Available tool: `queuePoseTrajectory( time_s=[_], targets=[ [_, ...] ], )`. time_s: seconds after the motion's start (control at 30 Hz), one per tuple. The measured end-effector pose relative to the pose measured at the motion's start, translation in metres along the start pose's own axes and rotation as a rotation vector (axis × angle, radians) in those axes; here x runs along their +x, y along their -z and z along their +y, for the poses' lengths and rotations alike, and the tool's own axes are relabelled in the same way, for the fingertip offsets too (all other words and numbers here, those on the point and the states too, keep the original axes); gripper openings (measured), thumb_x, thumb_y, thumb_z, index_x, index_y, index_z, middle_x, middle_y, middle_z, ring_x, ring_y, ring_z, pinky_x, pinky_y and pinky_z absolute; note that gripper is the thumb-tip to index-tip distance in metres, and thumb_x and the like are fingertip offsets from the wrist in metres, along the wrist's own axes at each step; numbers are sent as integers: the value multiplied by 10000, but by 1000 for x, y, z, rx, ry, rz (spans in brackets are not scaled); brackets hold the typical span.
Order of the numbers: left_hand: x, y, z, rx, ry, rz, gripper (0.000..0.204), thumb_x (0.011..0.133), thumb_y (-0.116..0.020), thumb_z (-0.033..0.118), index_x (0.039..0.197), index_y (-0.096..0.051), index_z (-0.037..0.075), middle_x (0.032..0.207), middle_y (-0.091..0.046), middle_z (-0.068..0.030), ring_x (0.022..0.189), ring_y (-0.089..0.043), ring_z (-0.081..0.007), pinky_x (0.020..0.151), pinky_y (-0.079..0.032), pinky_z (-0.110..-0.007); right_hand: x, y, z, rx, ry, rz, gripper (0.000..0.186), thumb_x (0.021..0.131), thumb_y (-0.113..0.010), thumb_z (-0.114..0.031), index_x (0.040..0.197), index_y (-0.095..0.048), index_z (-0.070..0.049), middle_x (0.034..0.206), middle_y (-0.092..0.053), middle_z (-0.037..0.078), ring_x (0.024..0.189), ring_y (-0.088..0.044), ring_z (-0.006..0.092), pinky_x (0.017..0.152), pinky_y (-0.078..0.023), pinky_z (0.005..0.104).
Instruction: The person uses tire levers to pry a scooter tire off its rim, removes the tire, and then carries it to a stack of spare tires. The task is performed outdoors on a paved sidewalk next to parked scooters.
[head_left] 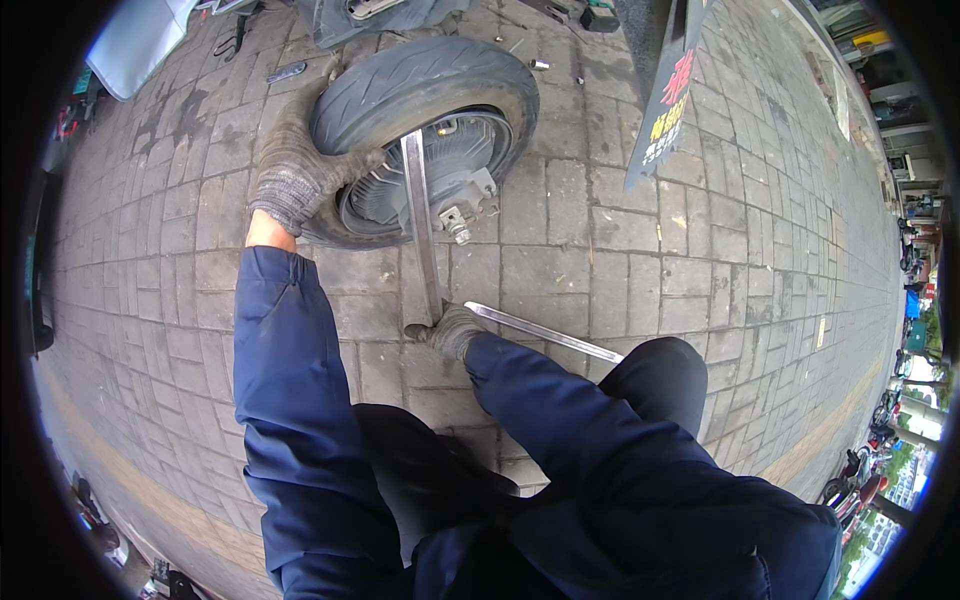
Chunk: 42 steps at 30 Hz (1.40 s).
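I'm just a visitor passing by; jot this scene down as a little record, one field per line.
Left hand: gloved, gripping the left side of a tire
Right hand: gloved, closed around a metal bar
Bar's far end: at the tire's inner edge
Second bar: silver, beside the right forearm
Ground: grey paving

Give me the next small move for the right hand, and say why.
Probably press down on the metal bar: the right hand grips its near end, its far end appears to sit at the inner edge of the tyre, and the left hand holds the tyre.
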<state>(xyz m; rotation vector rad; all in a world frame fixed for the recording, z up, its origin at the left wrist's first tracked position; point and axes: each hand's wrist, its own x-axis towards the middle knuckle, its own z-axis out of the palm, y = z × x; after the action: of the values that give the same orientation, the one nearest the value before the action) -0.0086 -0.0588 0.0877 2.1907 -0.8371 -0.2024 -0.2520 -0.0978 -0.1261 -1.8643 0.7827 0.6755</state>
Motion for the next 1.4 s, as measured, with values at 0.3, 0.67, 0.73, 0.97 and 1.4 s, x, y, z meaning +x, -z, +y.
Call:
queuePoseTrajectory(
  time_s=[0.3,0.67,0.73,0.97,1.4],
  targets=[
    [9,-23,56,596,144,7,1226,415,-953,308,1462,-315,266,1419,-395,-221,1267,-471,-380,1013,-468,-458,11,17,-21,15,-195,-174,636,694,-836,-342,1141,-574,27,852,-669,189,696,-672,295,582,-546,390],
    [-4,-24,30,551,55,106,1323,264,-954,199,1439,-350,139,1325,-433,-176,1176,-510,-331,1020,-477,-407,33,17,4,-245,400,-402,406,762,-703,-415,1017,-740,-101,939,-720,138,855,-681,231,747,-532,375],
    [-1,-24,32,519,95,90,1320,261,-953,181,1437,-354,149,1326,-433,-171,1179,-506,-328,1026,-475,-400,35,41,-3,-222,376,-441,408,778,-698,-413,1042,-727,-103,954,-718,131,872,-680,230,738,-538,372],
    [2,-23,34,477,143,92,1292,278,-954,149,1427,-363,152,1323,-435,-152,1179,-507,-315,1031,-477,-388,6,149,-36,203,96,-468,370,850,-685,-378,1031,-675,-55,902,-704,90,778,-686,210,585,-554,369],
    [1,-11,40,556,171,53,1154,434,-927,289,1429,-356,172,1348,-419,-240,1231,-467,-388,993,-466,-435,-2,226,289,-829,10,-385,437,837,-635,-435,1168,-655,-150,1064,-696,110,987,-653,291,911,-479,407]
  ],
)
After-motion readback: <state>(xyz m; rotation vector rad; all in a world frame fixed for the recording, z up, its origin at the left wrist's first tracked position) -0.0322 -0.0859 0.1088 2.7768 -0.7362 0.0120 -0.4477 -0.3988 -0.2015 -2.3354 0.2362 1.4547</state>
